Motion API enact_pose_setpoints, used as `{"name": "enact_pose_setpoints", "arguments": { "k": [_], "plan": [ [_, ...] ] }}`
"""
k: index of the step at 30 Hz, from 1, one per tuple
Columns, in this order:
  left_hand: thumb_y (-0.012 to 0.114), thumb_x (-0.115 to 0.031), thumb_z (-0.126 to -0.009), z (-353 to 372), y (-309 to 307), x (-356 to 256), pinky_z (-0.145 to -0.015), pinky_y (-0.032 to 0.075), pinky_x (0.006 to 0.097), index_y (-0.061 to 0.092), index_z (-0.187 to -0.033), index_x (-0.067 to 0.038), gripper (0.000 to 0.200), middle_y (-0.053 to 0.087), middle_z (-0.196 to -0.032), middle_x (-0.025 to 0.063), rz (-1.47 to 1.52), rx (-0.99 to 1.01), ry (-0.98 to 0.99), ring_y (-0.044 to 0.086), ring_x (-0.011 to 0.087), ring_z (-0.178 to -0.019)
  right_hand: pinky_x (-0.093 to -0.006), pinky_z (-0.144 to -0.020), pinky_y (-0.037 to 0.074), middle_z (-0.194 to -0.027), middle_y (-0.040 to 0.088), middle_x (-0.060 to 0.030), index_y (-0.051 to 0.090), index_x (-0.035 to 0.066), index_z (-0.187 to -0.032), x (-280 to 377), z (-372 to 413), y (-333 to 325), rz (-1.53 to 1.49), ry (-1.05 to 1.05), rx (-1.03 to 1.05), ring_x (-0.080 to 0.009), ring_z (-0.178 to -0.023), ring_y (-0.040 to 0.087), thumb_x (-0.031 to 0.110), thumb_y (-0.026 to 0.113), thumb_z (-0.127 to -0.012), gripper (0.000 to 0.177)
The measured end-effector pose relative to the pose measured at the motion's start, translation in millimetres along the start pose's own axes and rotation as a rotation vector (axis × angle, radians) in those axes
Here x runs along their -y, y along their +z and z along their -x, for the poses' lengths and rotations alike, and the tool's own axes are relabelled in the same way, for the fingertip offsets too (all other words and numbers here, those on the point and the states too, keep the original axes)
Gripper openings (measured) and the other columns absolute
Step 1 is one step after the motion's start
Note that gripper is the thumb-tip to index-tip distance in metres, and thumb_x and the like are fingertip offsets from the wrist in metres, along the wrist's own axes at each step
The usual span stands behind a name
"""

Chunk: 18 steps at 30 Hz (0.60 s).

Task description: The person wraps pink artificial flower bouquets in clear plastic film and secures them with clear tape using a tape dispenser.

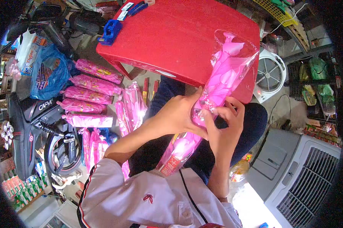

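Observation:
A long pink petal-like bundle (222,81) in clear plastic wrapping lies slantwise between my hands, its lower end against my shirt and its upper end over the red table (171,38). Near the lower end the wrapping carries a red label with printed characters (174,164). My left hand (184,116) is wrapped round the middle of the bundle from the left. From the right, my right hand (227,127) grips it at the same height, thumb and bent fingers pressed on the plastic. Clear film stands loose around the upper end.
A blue tape dispenser (110,32) and a blue stapler (137,8) sit at the table's far left. Several pink wrapped packs (91,95) lie in a row beside a motorbike (25,129). A white fan (269,72) and an air cooler (296,171) stand at right.

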State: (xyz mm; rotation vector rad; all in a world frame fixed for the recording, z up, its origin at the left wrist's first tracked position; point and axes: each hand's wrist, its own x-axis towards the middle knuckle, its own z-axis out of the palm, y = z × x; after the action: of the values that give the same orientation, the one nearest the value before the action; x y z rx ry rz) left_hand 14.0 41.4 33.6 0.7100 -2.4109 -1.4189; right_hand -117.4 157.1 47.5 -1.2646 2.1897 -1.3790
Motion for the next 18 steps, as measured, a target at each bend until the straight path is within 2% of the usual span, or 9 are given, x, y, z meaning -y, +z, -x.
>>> {"name": "enact_pose_setpoints", "arguments": {
  "k": [4, 7, 13, 15, 16, 18],
  "plan": [
    [0.093, -0.045, -0.052, 1.3, -5.2, -18.2, -0.086, 0.055, 0.0425, 0.032, -0.144, 0.013, 0.125, 0.063, -0.11, 0.0336, 0.0, 0.021, -0.085, 0.067, 0.0417, -0.103, -0.0404, -0.099, 0.045, -0.123, 0.052, -0.0177, 0.065, 0.001, -0.085, -2.7, -0.4, -2.8, -0.099, 0.04, 0.042, -0.0313, -0.115, 0.057, 0.006, 0.079, -0.077, 0.018],
    [0.088, -0.039, -0.059, 3.4, 10.6, -8.0, -0.084, 0.054, 0.0454, 0.026, -0.144, 0.013, 0.117, 0.062, -0.112, 0.0339, -0.017, -0.168, 0.124, 0.064, 0.0447, -0.104, -0.0399, -0.102, 0.045, -0.127, 0.049, -0.0178, 0.064, 0.001, -0.087, 6.4, -1.9, -7.7, -0.212, 0.129, 0.086, -0.0321, -0.121, 0.055, 0.004, 0.076, -0.081, 0.013],
    [0.079, -0.028, -0.068, 7.7, 14.7, -16.3, -0.095, 0.051, 0.0437, 0.019, -0.147, 0.013, 0.107, 0.057, -0.121, 0.0358, 0.093, -0.125, -0.079, 0.06, 0.0453, -0.112, -0.039, -0.107, 0.042, -0.132, 0.046, -0.0181, 0.064, 0.001, -0.09, 11.3, -2.5, -8.2, -0.304, 0.212, 0.139, -0.0335, -0.128, 0.05, 0.004, 0.074, -0.084, 0.012],
    [0.078, -0.026, -0.071, 10.7, 24.0, -14.6, -0.097, 0.05, 0.043, 0.018, -0.149, 0.011, 0.105, 0.056, -0.124, 0.0338, 0.178, -0.145, -0.133, 0.06, 0.0415, -0.115, -0.0389, -0.105, 0.043, -0.131, 0.048, -0.018, 0.065, 0.002, -0.09, 10.8, -2.1, -8.1, -0.33, 0.23, 0.133, -0.0319, -0.127, 0.051, 0.004, 0.073, -0.084, 0.011],
    [0.077, -0.025, -0.072, 11.7, 28.0, -12.4, -0.098, 0.049, 0.0427, 0.017, -0.149, 0.01, 0.104, 0.056, -0.125, 0.0328, 0.221, -0.154, -0.161, 0.061, 0.0396, -0.116, -0.0381, -0.104, 0.044, -0.131, 0.049, -0.0178, 0.065, 0.002, -0.09, 10.9, -1.8, -8.5, -0.224, 0.165, 0.127, -0.0308, -0.125, 0.052, 0.004, 0.073, -0.084, 0.01],
    [0.074, -0.024, -0.079, 9.3, 29.2, -8.3, -0.102, 0.047, 0.0414, 0.018, -0.151, 0.007, 0.096, 0.055, -0.131, 0.0271, 0.378, -0.164, -0.069, 0.058, 0.0343, -0.121, -0.0366, -0.102, 0.045, -0.13, 0.052, -0.0174, 0.065, 0.002, -0.089, 10.8, -0.9, -10.9, -0.011, 0.037, 0.113, -0.0285, -0.122, 0.055, 0.004, 0.072, -0.085, 0.009]
  ]
}}
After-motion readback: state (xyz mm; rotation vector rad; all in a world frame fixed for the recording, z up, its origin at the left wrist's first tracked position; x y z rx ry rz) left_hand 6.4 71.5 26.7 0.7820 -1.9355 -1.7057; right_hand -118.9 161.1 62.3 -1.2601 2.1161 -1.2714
